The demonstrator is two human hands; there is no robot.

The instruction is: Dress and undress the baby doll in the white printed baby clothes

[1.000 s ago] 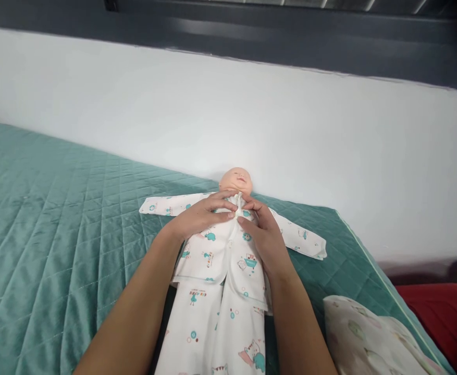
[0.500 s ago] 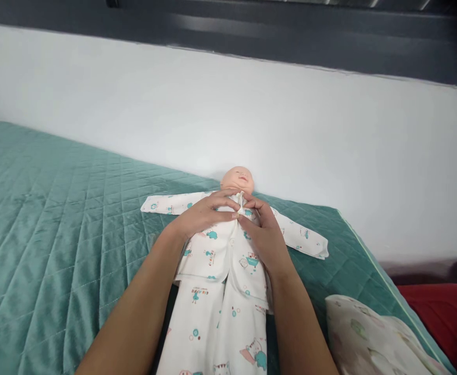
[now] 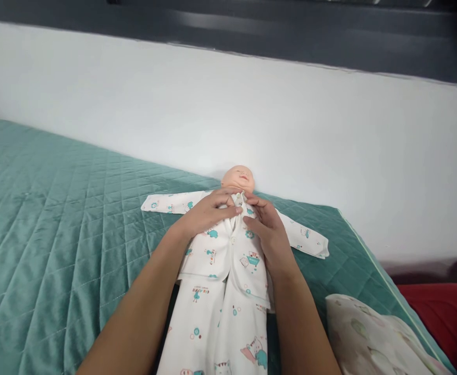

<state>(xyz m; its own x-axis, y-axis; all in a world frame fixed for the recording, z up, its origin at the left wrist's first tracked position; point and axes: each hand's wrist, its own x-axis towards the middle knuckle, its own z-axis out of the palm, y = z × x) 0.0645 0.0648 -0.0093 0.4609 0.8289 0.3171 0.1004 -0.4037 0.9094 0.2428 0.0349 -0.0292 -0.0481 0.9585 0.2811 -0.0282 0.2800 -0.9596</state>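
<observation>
Left: green quilted bedspread [image 3: 56, 219], spreading under centre. Left hand [image 3: 215, 207], mid-frame: fingertips against neckline of white printed baby jacket [image 3: 247, 255]; whether fabric pinched, unclear. Centre: baby doll [image 3: 237, 178] lying face up, head near white wall [image 3: 212, 114], jacket on, sleeves outstretched, front gapping slightly below collar. White printed pants [image 3: 212, 323], lower centre. Right hand [image 3: 261, 213], right of collar: thumb and fingers on jacket front, grip likewise unclear. Lower right: patterned cloth [image 3: 365, 333]. Far right: red fabric [image 3: 443, 312].
</observation>
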